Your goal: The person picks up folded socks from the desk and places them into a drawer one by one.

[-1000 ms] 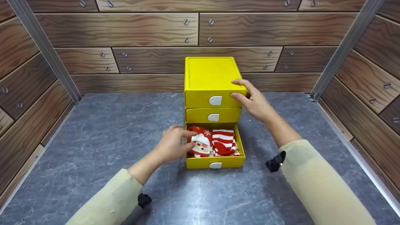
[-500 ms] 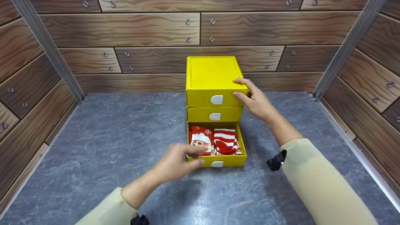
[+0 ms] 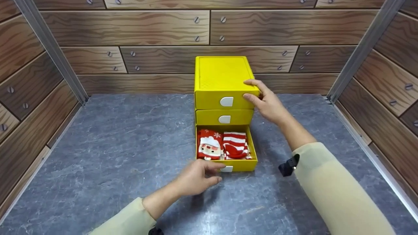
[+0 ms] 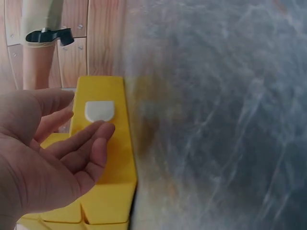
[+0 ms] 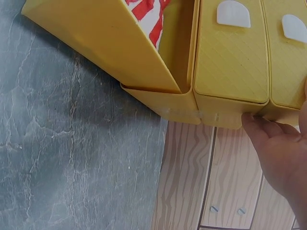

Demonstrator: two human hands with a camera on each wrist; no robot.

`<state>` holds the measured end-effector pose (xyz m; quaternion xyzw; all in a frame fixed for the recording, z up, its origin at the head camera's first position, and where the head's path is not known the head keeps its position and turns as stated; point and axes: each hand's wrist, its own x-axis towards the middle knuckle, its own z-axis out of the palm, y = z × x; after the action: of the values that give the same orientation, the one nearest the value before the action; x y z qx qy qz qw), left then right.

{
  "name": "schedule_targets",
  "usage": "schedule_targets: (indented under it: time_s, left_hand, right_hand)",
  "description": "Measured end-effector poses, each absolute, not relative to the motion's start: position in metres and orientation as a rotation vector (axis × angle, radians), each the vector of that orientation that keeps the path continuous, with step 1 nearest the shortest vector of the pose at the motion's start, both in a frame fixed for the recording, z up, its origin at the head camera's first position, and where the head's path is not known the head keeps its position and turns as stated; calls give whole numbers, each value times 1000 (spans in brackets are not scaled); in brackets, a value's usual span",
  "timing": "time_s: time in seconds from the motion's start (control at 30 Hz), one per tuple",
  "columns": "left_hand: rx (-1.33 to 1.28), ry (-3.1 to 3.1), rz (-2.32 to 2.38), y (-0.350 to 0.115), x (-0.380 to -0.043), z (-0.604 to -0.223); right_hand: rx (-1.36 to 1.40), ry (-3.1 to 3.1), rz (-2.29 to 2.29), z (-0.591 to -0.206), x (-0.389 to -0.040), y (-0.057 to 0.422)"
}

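A yellow three-drawer storage box stands on the table with its bottom drawer pulled out. Folded Santa-face socks lie in the left half of that drawer, beside red-and-white striped socks. My left hand is at the drawer's front, fingers relaxed and close to its white handle; contact is unclear. At the upper right corner, my right hand grips the box, thumb on the front and a finger over the top. In the right wrist view, its other fingers lie along the side.
The grey marbled tabletop surrounds the box. Wood-print walls close off the back and both sides, with metal posts in the corners. The two upper drawers are closed.
My left hand has moved from over the Santa-face socks, down and toward me, to the drawer's front. The right hand keeps its grip on the box. The drawer stays pulled out.
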<state>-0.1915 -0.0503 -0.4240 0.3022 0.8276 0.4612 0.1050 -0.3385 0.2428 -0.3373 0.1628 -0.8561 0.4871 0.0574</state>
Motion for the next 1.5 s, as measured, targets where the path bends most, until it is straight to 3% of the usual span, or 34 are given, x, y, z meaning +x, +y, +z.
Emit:
schedule_targets:
  time_s: [0.4, 0.87, 1.5]
  left_hand:
    - [815, 2525, 1386, -37, -200, -439]
    - [728, 2626, 1485, -23, -221, -445]
    - [650, 2660, 1538, -20, -245, -441]
  right_hand:
    - [509, -2597, 1488, -313, -312, 230]
    - [488, -2593, 1476, -338, -339, 243]
    - [474, -2607, 1496, -313, -311, 228]
